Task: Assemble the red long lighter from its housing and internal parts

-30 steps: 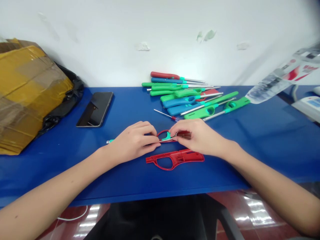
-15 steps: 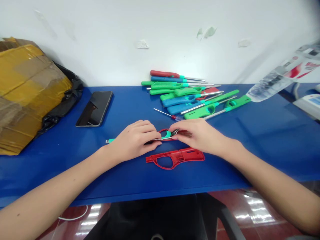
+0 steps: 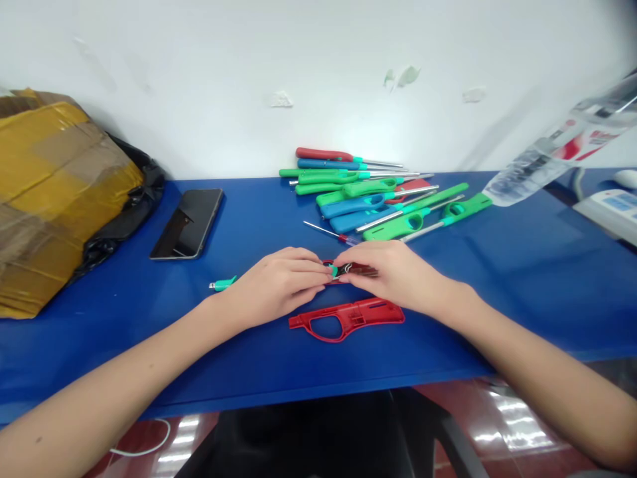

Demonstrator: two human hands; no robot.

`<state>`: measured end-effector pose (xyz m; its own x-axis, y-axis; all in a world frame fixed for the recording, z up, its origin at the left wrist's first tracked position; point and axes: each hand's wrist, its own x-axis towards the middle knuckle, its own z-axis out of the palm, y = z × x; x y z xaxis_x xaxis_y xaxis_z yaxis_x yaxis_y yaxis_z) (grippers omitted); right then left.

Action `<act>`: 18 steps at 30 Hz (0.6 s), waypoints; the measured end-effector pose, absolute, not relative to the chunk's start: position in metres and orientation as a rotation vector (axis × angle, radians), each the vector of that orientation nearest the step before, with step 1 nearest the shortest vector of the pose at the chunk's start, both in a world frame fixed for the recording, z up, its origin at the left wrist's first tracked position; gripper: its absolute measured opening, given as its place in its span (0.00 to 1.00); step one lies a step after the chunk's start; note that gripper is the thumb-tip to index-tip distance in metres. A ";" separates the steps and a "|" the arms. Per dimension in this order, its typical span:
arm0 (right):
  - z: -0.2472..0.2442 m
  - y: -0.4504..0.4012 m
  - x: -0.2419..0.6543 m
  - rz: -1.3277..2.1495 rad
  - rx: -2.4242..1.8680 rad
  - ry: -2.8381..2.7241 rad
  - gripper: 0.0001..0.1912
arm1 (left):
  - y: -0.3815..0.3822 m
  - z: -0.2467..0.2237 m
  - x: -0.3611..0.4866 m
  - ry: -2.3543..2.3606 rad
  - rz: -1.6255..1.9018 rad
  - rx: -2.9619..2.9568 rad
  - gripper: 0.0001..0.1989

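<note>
Both hands meet over a red lighter half lying on the blue table point(image 3: 239, 358). My left hand point(image 3: 286, 282) is closed at its left part, fingertips pinching beside a teal trigger piece point(image 3: 334, 270). The fingers of my right hand point(image 3: 385, 269) are closed on the right part, by small black and wire parts point(image 3: 344, 269). Much of this half is hidden under the fingers. Nearer the table's front edge lies a second, open red shell half point(image 3: 355, 317). A small teal piece with a metal tip point(image 3: 222, 285) rests left of my left wrist.
Several red, blue and green lighters point(image 3: 368, 199) are piled at the back, with a screwdriver point(image 3: 328, 231) before them. A phone point(image 3: 188, 224) and a taped package point(image 3: 60, 199) are at the left. A plastic bottle point(image 3: 552, 156) and a white device point(image 3: 614, 209) are at the right.
My left hand has shifted slightly right, covering more of the red half's left part and uncovering more of the small teal piece. The whole view has moved a little.
</note>
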<state>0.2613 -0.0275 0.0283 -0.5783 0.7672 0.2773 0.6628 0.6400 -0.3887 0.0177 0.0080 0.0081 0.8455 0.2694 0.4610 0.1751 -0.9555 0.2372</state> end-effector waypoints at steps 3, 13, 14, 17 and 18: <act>0.027 -0.027 0.266 0.259 -1.110 -2.455 0.08 | 0.009 0.009 0.018 0.365 0.746 2.845 0.12; 0.033 -0.034 0.270 0.306 -1.238 -2.486 0.11 | 0.010 0.005 0.019 0.359 0.807 2.792 0.13; 0.033 -0.034 0.269 0.328 -1.261 -2.467 0.11 | 0.010 0.005 0.019 0.354 0.812 2.789 0.13; 0.032 -0.034 0.266 0.362 -1.327 -2.408 0.10 | 0.010 0.006 0.020 0.343 0.813 2.799 0.13; 0.032 -0.033 0.266 0.364 -1.339 -2.393 0.10 | 0.010 0.007 0.020 0.335 0.808 2.804 0.13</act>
<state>0.2655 -0.0334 0.0316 -0.4778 0.8568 0.1940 0.7603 0.5140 -0.3973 0.0199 0.0103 0.0067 0.8245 0.2711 0.4967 0.1595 -0.9535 0.2557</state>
